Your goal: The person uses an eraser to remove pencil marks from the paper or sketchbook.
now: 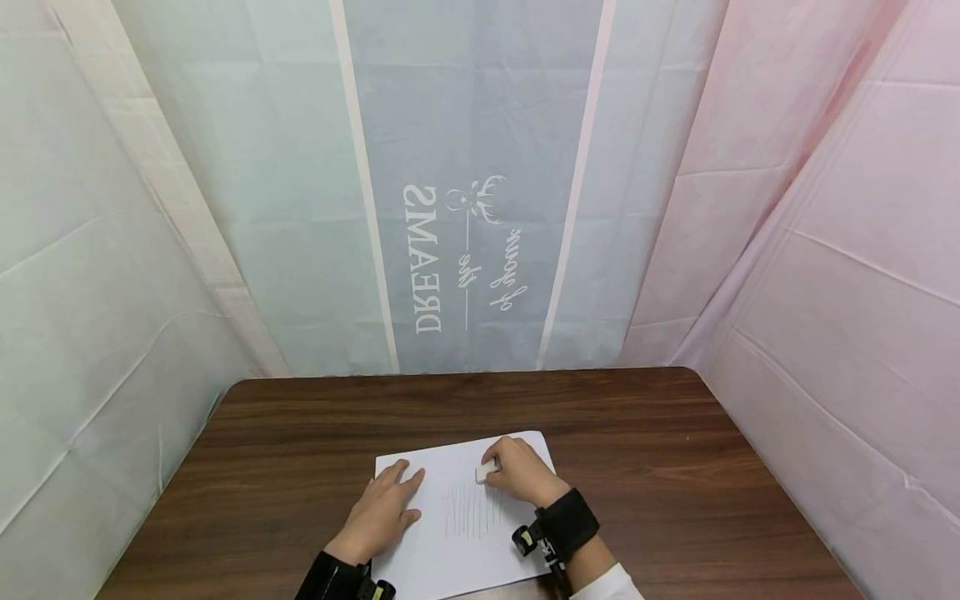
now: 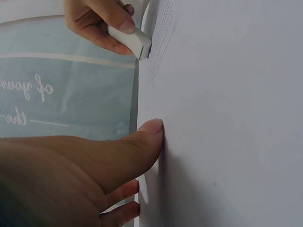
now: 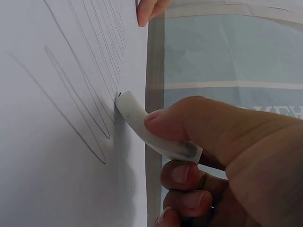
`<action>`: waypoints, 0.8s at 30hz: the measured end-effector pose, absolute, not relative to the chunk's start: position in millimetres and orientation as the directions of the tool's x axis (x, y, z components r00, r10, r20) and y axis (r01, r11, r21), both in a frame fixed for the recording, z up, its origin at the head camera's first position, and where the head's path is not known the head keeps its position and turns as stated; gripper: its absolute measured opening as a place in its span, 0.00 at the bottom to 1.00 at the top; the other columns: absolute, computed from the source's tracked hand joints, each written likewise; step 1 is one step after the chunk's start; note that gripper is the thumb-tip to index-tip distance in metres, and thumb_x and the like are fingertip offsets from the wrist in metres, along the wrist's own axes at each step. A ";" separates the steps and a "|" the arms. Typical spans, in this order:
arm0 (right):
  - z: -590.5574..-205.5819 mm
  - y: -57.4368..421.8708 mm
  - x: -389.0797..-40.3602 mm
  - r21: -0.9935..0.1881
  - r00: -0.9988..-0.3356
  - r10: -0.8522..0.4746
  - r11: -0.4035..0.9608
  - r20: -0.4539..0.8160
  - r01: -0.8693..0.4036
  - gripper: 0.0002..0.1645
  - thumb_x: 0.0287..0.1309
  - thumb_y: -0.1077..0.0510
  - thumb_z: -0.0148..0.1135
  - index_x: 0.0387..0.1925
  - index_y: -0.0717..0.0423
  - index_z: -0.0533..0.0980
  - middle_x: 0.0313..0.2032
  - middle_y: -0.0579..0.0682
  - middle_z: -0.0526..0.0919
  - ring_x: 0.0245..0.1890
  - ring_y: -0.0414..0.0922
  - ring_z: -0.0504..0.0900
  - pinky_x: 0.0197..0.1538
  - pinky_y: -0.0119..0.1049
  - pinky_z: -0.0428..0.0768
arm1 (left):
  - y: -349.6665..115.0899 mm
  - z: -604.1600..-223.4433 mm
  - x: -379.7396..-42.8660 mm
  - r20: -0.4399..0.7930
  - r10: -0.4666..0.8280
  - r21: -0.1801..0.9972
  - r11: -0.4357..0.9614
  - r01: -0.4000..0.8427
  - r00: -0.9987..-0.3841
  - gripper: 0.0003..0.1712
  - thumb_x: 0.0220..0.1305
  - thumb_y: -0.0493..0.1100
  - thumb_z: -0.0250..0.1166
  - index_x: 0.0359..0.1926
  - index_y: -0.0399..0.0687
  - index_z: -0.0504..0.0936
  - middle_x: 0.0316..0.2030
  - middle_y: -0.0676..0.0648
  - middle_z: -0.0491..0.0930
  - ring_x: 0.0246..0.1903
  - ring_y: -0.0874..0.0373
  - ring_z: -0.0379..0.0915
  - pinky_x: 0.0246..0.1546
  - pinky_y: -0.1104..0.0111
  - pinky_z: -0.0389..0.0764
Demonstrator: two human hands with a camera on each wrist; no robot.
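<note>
A white eraser [image 3: 142,120] is pinched between the thumb and fingers of my right hand [image 1: 522,472]. Its darkened tip meets the paper at the upper ends of the pencil lines in the right wrist view. The white sheet of paper [image 1: 435,567] lies slightly turned on the table, with a zigzag of thin pencil lines [image 1: 468,510] near its middle. My left hand [image 1: 380,510] rests on the left part of the sheet with fingers spread. In the left wrist view, the left thumb [image 2: 137,146] presses on the paper and the eraser shows beyond it.
The dark wood-grain table [image 1: 315,425] carries the sheet near its front edge. Pale printed curtains [image 1: 468,125] hang behind and at both sides of the table. Each wrist wears a black strap [image 1: 567,525] with a small camera.
</note>
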State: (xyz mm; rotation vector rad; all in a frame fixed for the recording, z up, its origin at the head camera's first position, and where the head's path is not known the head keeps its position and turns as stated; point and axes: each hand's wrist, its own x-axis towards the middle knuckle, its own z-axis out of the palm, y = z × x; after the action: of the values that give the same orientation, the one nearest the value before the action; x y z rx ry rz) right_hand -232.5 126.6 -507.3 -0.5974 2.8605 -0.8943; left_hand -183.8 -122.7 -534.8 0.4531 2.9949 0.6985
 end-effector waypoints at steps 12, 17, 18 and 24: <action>-507.3 127.4 -233.7 -0.536 -0.924 -0.380 0.771 0.044 -0.343 0.12 0.51 0.66 0.72 0.40 0.61 0.87 0.45 0.59 0.87 0.31 0.39 0.75 0.32 0.31 0.76 | -122.5 -536.2 -184.6 0.034 0.284 0.434 0.859 0.270 -0.958 0.32 0.59 0.41 0.73 0.64 0.40 0.79 0.68 0.30 0.69 0.69 0.32 0.65 0.67 0.36 0.67; -507.0 126.9 -234.5 -0.524 -0.930 -0.364 0.784 0.048 -0.334 0.11 0.49 0.66 0.73 0.39 0.61 0.87 0.45 0.59 0.87 0.34 0.40 0.77 0.35 0.34 0.78 | -122.2 -536.7 -185.3 0.032 0.279 0.428 0.864 0.265 -0.960 0.31 0.59 0.42 0.73 0.64 0.41 0.79 0.68 0.31 0.69 0.69 0.32 0.65 0.67 0.37 0.67; -506.8 126.9 -234.6 -0.523 -0.931 -0.362 0.785 0.048 -0.332 0.11 0.49 0.66 0.73 0.39 0.61 0.87 0.45 0.59 0.87 0.35 0.41 0.77 0.36 0.34 0.79 | -122.1 -536.5 -185.3 0.031 0.278 0.428 0.864 0.265 -0.960 0.32 0.59 0.42 0.73 0.64 0.41 0.79 0.68 0.31 0.69 0.69 0.32 0.65 0.67 0.37 0.67; -506.6 127.8 -234.4 -0.522 -0.931 -0.364 0.786 0.043 -0.331 0.11 0.50 0.66 0.72 0.39 0.61 0.87 0.45 0.59 0.87 0.36 0.41 0.79 0.36 0.35 0.80 | -122.1 -535.6 -185.7 0.025 0.276 0.431 0.864 0.259 -0.961 0.32 0.59 0.42 0.73 0.64 0.41 0.79 0.69 0.31 0.69 0.69 0.32 0.65 0.68 0.38 0.67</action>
State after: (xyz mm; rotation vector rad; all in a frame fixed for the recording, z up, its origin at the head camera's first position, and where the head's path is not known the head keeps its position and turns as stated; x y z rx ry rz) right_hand -234.4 127.8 -506.6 -0.5666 2.9116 -0.8341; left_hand -185.7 -122.1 -535.6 0.4303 2.9968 0.6844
